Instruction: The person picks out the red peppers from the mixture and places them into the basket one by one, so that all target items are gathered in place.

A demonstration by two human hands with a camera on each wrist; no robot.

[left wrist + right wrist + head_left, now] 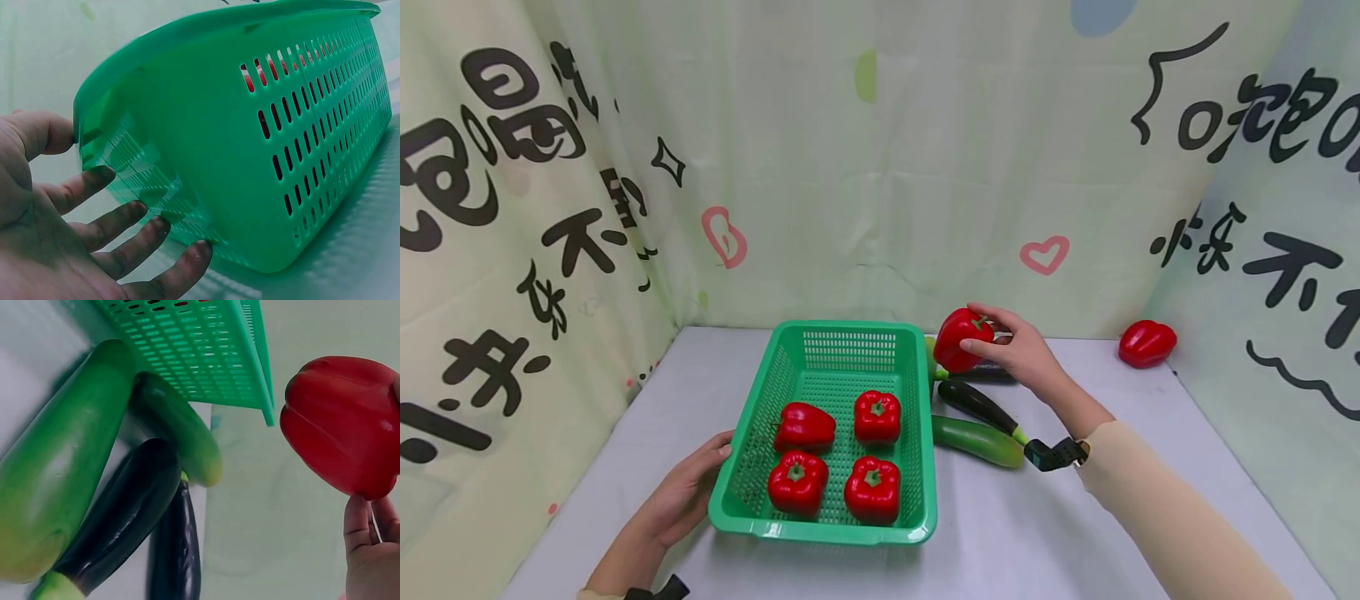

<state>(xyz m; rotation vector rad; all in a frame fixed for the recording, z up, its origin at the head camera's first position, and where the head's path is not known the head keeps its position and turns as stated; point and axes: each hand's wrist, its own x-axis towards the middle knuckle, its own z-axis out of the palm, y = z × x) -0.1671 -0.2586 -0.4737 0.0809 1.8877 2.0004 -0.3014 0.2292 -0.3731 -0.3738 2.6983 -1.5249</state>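
Note:
My right hand pinches a red bell pepper between thumb and fingers, raised beside the far right of a green plastic basket. In the right wrist view the same bell pepper is seen side-on, held at its edges. Several red bell peppers, one lying on its side, sit within the basket. At the basket's left side is my left hand. The left wrist view shows its thumb at the rim and its fingers loosely extended against the perforated outer wall.
To the right of the basket lie a thick green cucumber-like vegetable, dark eggplants and another green vegetable. One more red bell pepper lies at the table's far right corner. Printed curtains border the white table.

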